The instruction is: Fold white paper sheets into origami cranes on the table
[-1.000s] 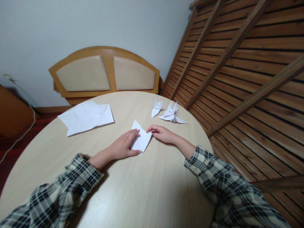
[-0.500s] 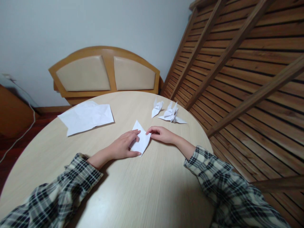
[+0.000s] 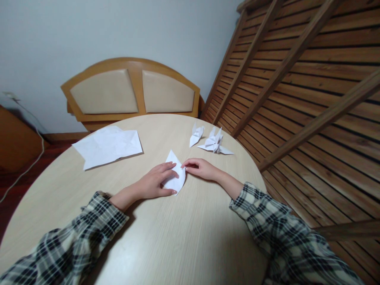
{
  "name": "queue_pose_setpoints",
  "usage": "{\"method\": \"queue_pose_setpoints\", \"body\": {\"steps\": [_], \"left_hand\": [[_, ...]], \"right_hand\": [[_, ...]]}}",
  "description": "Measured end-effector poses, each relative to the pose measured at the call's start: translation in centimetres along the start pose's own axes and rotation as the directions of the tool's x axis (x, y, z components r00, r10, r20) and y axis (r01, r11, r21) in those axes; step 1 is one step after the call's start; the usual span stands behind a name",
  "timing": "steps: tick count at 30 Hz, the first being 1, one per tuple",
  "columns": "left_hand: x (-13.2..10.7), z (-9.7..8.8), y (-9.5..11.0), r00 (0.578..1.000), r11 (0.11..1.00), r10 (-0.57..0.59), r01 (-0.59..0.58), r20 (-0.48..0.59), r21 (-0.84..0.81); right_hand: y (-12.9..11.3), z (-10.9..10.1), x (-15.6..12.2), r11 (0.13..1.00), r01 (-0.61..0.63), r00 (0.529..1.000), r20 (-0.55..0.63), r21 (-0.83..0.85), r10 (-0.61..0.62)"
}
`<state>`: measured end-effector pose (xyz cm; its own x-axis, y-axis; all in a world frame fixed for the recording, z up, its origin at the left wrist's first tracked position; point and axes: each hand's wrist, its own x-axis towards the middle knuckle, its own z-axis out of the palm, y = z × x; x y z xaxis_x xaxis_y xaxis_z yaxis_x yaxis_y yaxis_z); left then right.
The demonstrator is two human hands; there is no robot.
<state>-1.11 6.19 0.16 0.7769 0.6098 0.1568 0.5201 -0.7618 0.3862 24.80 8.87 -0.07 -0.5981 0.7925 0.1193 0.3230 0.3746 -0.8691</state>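
A small folded sheet of white paper point(image 3: 175, 183) lies on the table, one pointed corner facing away from me. My left hand point(image 3: 157, 180) rests on its left part with fingers spread, pressing it against the tabletop. At the paper's right edge my right hand point(image 3: 199, 168) pinches the corner between thumb and fingertips, and that side is bent inward. Beyond my right hand stand white origami cranes: one point(image 3: 196, 135) on its own, and a cluster point(image 3: 214, 141) that appears to hold more than one.
Larger creased white sheets point(image 3: 111, 146) lie at the left of the round wooden table point(image 3: 166, 245). A padded headboard point(image 3: 133, 87) rises behind the far edge. Slatted wooden boards point(image 3: 297, 107) lean along the right side. A white cable point(image 3: 38, 154) hangs at the left.
My right hand has brought the paper's right corner slightly inward, to the left. My left fingers have shifted a little further over the paper. The cranes and larger sheets stay put.
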Motion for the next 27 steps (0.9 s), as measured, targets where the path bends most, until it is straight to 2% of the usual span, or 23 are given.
{"method": "queue_pose_setpoints", "body": {"steps": [9,19,27], "left_hand": [[0.0,0.2,-0.2,1.000,1.000,-0.007,0.007,-0.010,0.001],[0.2,0.2,-0.1,1.000,1.000,-0.003,0.002,-0.030,-0.029],[0.3,0.2,0.0,0.996,0.992,-0.072,0.066,-0.055,-0.108]], "right_hand": [[0.2,1.0,0.4,0.999,-0.042,0.995,-0.090,0.017,0.044],[-0.5,2.0,0.9,0.981,-0.130,0.974,-0.202,-0.142,0.100],[-0.9,2.5,1.0,0.945,-0.156,0.968,-0.237,-0.287,0.087]]}}
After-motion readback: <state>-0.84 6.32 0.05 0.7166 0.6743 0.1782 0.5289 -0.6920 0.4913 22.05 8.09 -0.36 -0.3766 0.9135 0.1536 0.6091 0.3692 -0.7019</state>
